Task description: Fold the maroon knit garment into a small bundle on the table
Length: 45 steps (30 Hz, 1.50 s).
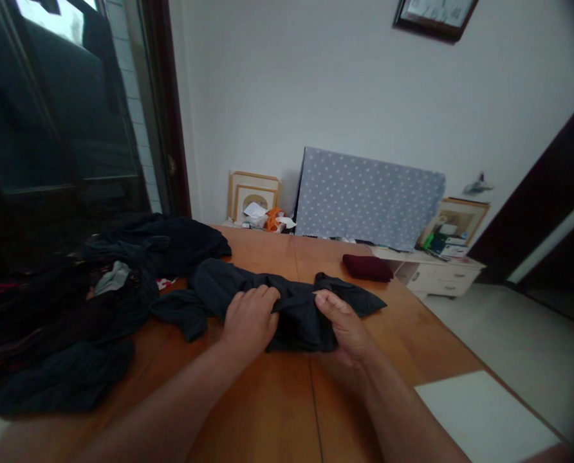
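A dark long-sleeved garment (296,315), perhaps a shirt, stretches across the wooden table in front of me. Its near edge is raised between my two hands, and one sleeve end points right while another dark part trails to the left. My left hand (252,318) grips the cloth near its middle, with the fingers curled over it. On the right side, my right hand (342,325) pinches the fabric, thumb on top and the other fingers underneath, partly hidden.
A heap of dark clothes (147,257) covers the table's left side. Beyond my right hand lies a folded maroon cloth (367,267). A white sheet (490,411) lies at the table's right edge (455,337). Behind stand a dotted grey cover (364,196) and a white cabinet (444,280).
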Tool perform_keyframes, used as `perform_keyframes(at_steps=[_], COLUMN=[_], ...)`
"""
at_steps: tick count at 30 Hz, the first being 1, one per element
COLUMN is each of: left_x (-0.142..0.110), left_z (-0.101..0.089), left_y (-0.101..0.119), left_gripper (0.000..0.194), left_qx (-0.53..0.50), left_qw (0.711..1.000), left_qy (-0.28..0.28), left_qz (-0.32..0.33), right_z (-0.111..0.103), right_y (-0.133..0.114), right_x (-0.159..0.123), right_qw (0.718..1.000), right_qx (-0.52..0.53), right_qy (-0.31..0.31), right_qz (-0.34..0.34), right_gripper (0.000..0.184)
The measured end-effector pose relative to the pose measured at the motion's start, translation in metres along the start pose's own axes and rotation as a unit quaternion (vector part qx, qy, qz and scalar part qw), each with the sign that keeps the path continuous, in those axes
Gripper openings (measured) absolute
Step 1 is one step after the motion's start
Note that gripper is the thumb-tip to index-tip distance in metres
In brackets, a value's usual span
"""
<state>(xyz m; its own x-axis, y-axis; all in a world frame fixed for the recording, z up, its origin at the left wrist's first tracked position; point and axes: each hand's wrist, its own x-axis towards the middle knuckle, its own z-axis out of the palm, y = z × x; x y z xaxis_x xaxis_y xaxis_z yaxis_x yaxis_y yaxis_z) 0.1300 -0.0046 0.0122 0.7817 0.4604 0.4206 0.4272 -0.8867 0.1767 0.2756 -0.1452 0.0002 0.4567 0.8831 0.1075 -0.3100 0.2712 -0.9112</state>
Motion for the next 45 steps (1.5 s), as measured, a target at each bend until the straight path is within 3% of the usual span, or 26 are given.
perform_keyframes(at_steps=[5, 9, 11, 14, 16, 20, 22, 25, 27, 28, 29, 31, 34, 36, 37, 38, 40, 43, 45], left_x=[0.011, 0.018, 0.022, 0.023, 0.020, 0.005, -0.004, -0.015, -0.018, -0.018, -0.016, -0.009, 0.006, 0.015, 0.017, 0.019, 0.021, 0.022, 0.021], left_z=[-0.005, 0.003, 0.007, 0.004, -0.005, -0.025, -0.026, -0.022, -0.018, -0.018, -0.018, -0.018, -0.017, -0.014, -0.012, -0.010, -0.006, -0.007, -0.013], left_y=[-0.032, -0.055, -0.061, -0.058, -0.051, -0.030, -0.020, -0.009, -0.007, -0.007, -0.009, -0.018, -0.042, -0.064, -0.076, -0.088, -0.108, -0.115, -0.102], left_gripper=[0.033, 0.039, 0.034, 0.026, 0.021, 0.017, 0.015, 0.021, 0.033, 0.040, 0.046, 0.051, 0.044, 0.044, 0.048, 0.052, 0.052, 0.028, 0.025], left_qx=[-0.011, -0.174, -0.280, -0.417, -0.481, -0.512, -0.504, -0.512, -0.528, -0.536, -0.543, -0.548, -0.453, -0.273, -0.165, -0.070, 0.045, 0.052, -0.037], left_qw=[0.992, 0.964, 0.937, 0.898, 0.874, 0.816, 0.772, 0.682, 0.638, 0.632, 0.641, 0.705, 0.871, 0.955, 0.971, 0.970, 0.952, 0.947, 0.965], left_qy=[0.062, 0.083, 0.076, 0.049, -0.018, -0.262, -0.376, -0.507, -0.547, -0.547, -0.530, -0.441, -0.192, -0.027, 0.032, 0.066, 0.058, 0.010, 0.046], left_qz=[-0.106, -0.183, -0.192, -0.133, -0.067, 0.050, 0.095, 0.126, 0.124, 0.120, 0.114, 0.089, -0.006, -0.111, -0.168, -0.223, -0.298, -0.316, -0.255], right_z=[-0.013, -0.025, -0.028, -0.032, -0.036, -0.041, -0.038, -0.030, -0.025, -0.024, -0.023, -0.025, -0.034, -0.040, -0.042, -0.044, -0.046, -0.045, -0.045], right_y=[-0.018, -0.031, -0.034, -0.033, -0.031, -0.029, -0.028, -0.022, -0.014, -0.009, -0.004, 0.008, 0.021, 0.026, 0.026, 0.026, 0.025, 0.022, 0.020], right_x=[-0.015, -0.016, -0.016, -0.017, -0.020, -0.022, -0.019, -0.009, -0.002, 0.002, 0.006, 0.012, 0.021, 0.025, 0.026, 0.027, 0.026, 0.025, 0.024], right_qw=[0.997, 0.999, 1.000, 0.998, 0.993, 0.980, 0.983, 0.991, 0.990, 0.986, 0.981, 0.967, 0.949, 0.942, 0.940, 0.939, 0.937, 0.938, 0.937], right_qx=[0.003, 0.016, 0.011, -0.032, -0.063, -0.082, -0.077, -0.086, -0.130, -0.161, -0.193, -0.251, -0.306, -0.324, -0.327, -0.328, -0.326, -0.319, -0.320], right_qy=[-0.062, -0.029, -0.015, -0.041, -0.090, -0.155, -0.137, -0.077, -0.035, -0.016, 0.001, 0.028, 0.062, 0.084, 0.095, 0.105, 0.124, 0.136, 0.141], right_qz=[0.044, -0.005, -0.011, 0.018, 0.047, 0.095, 0.092, 0.062, 0.040, 0.031, 0.028, 0.035, 0.030, 0.011, 0.003, -0.002, -0.007, -0.016, -0.030], right_gripper=[0.025, 0.027, 0.026, 0.025, 0.029, 0.036, 0.037, 0.037, 0.037, 0.038, 0.039, 0.044, 0.052, 0.053, 0.052, 0.052, 0.050, 0.046, 0.044])
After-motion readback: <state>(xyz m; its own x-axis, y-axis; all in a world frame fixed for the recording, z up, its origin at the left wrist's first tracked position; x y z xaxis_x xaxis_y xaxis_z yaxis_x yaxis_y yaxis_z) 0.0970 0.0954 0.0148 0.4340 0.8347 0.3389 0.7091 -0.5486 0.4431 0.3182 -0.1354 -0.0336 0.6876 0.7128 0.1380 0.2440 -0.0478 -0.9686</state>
